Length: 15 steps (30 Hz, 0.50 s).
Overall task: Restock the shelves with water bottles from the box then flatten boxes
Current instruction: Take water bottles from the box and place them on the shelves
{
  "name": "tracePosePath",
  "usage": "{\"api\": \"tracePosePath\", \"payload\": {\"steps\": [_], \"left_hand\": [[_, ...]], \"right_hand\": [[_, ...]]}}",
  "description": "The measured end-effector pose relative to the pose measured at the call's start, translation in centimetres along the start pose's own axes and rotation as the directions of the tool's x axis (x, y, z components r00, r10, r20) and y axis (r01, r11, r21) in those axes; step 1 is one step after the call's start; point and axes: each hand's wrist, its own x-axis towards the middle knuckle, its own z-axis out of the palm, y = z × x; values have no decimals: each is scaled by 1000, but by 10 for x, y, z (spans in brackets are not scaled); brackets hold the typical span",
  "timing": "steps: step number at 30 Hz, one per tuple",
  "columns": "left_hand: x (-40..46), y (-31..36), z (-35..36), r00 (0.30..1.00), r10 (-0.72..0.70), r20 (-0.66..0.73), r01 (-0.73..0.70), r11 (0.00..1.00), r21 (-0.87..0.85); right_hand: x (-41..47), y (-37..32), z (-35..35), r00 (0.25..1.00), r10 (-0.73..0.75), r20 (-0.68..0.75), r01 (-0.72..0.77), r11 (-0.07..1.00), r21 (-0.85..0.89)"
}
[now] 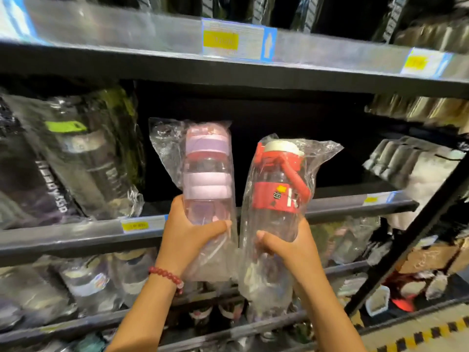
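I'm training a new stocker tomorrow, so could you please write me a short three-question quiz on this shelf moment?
1. True or false: each of the hands holds one bagged bottle.
2. Which bottle does the left hand hold? A) the red bottle B) the pink bottle C) a black bottle
3. Fill in: the open gap on the shelf lies ____ the two raised bottles.

Key
1. True: the right hand grips the red bottle, and the left grips the other bottle.
2. B, the pink bottle.
3. Behind; black bottles stand to its left.
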Motion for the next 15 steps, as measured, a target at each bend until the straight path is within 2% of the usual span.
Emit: {"api": "tracePosePath", "payload": {"steps": [6, 10, 15], "left_hand": [[52, 11, -16, 999, -27, 19, 29, 997, -77], [78, 22, -22, 1000, -21, 17, 23, 993, -117], [102, 29, -19, 991, -133, -22, 129, 984, -124]], "right_hand": [[54, -19, 17, 991, 88, 104, -100, 988, 119], [87, -35, 24, 974, 165, 154, -203, 939, 278], [123, -43, 29, 964, 226, 142, -263, 898, 352]]}}
